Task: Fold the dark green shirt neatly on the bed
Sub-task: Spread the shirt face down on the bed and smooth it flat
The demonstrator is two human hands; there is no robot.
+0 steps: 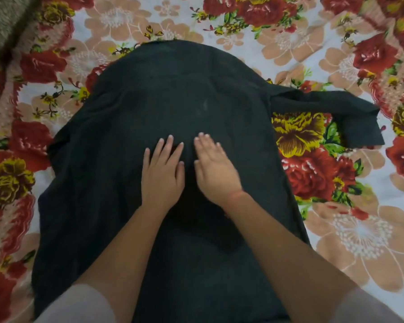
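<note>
The dark green shirt (163, 108) lies spread flat on the bed (350, 229), one sleeve (331, 110) stretching out to the right. Left hand (162, 172) and right hand (214, 169) rest side by side at its middle, fingers straight, palms pressing the cloth.

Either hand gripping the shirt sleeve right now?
No: the left hand and right hand both lie flat on the middle of the dark green shirt, while the sleeve lies off to the right, untouched.

I am seeing no readable text, label, brand or number on the dark green shirt (173, 101) or the flowered bedsheet (359, 229).
</note>
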